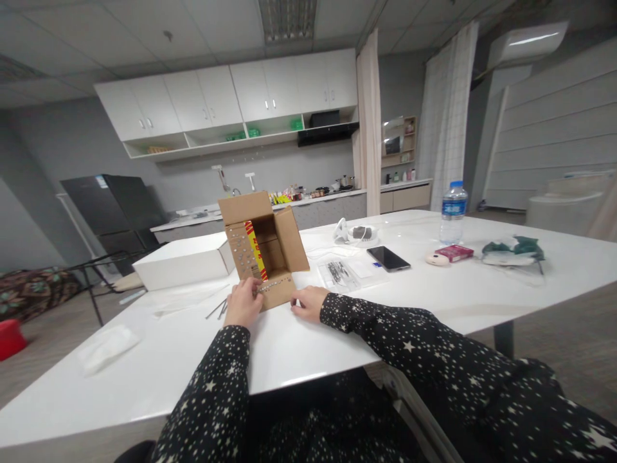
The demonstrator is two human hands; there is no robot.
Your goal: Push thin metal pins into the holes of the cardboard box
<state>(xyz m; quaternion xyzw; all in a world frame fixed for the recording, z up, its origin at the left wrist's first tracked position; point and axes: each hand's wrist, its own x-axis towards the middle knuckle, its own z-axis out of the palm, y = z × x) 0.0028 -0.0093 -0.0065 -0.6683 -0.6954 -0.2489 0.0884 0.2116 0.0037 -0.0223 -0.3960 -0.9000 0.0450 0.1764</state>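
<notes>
An open brown cardboard box (286, 241) stands on the white table with its flaps spread and its hollow inside facing me. Small shiny beads or gems dot its left flap and run in a row along the front flap. A red and yellow strip (256, 249) runs down the left side of the opening. My left hand (245, 302) has its fingers bent over the lower left part of the box, against the cardboard. At the right corner of the front flap, my right hand (309, 303) is closed, thumb and fingers pinched at the edge. Anything tiny between those fingertips is hidden.
Left of the box are a white box (183, 262) and a crumpled tissue (107, 348). To the right lie a clear plastic packet (340, 274), a phone (388, 258), a small red pack (454, 253), a water bottle (453, 215) and a green-and-white bundle (513, 252).
</notes>
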